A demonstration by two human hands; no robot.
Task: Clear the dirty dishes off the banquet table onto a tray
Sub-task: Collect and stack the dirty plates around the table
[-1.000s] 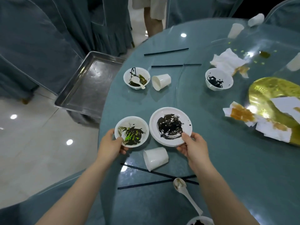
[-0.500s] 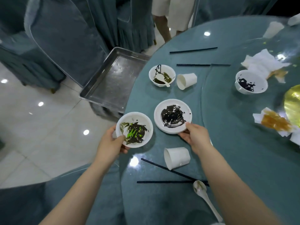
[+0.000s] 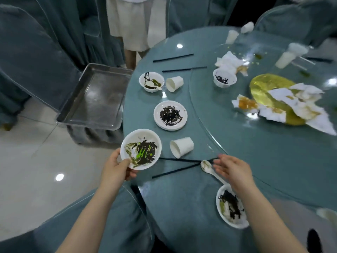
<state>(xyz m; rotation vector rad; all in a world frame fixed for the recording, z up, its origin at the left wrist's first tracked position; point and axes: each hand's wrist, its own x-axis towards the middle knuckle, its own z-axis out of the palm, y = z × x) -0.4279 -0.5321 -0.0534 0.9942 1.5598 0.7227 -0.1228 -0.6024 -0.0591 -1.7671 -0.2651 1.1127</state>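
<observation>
The right hand (image 3: 234,170) has let go of the plate (image 3: 170,115), now left on the table (image 3: 255,161), and hovers open over the spoon (image 3: 209,168), while the left hand (image 3: 116,169) grips the bowl (image 3: 140,149), bound, I judge, for the tray (image 3: 94,96)

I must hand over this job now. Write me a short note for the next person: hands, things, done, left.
Left hand holds the dirty bowl at the table edge. Right hand is open, holding nothing, by the spoon.
Tray sits beside the table, nothing in it.
Done: one bowl picked up, nothing loaded yet.
Left: that bowl, the plate, other bowls, cups, chopsticks, spoon, napkins.
</observation>
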